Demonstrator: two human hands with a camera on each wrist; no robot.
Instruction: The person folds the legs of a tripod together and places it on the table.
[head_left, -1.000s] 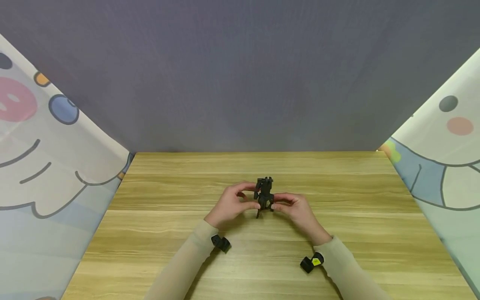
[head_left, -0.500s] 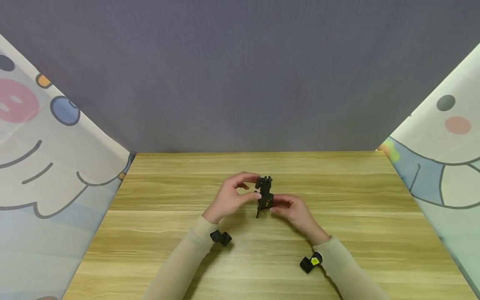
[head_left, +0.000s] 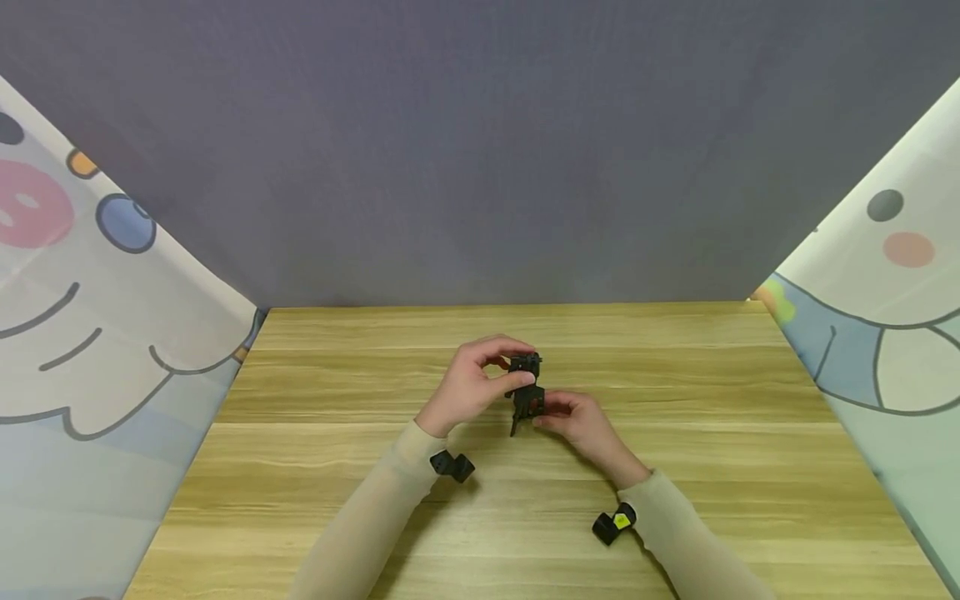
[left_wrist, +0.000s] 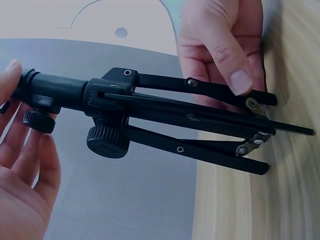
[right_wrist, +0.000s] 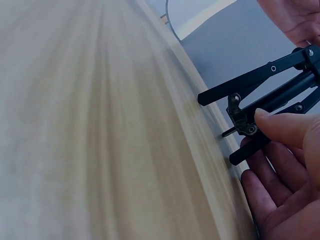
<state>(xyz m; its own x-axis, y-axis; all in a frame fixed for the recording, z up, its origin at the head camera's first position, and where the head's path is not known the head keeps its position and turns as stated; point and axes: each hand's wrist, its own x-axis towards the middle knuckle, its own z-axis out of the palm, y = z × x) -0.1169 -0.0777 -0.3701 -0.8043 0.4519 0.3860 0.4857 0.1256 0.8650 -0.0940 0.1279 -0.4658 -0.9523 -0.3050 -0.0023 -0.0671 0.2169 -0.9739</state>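
A small black tripod (head_left: 527, 398) stands upright over the table, its hinged legs (left_wrist: 165, 80) drawn fairly close together. My left hand (head_left: 469, 385) grips it around the top, thumb toward me and fingers behind. Low on the tripod, my right hand (head_left: 588, 427) pinches one leg between thumb and fingers, as the right wrist view shows with the thumb (right_wrist: 287, 125) over the leg. Ridged knobs (left_wrist: 107, 141) stick out from the column below my left fingers. The leg ends are close to the tabletop.
The wood-grain table (head_left: 360, 358) lies under both hands. A grey panel (head_left: 480, 167) rises behind it, and cartoon-printed cloths (head_left: 892, 333) flank it on both sides. Black wrist cameras (head_left: 452, 467) sit on the sleeves.
My left hand has moved up from the lower side of the tripod to its top and now covers that part. My right hand stays low at the legs, nearly still.
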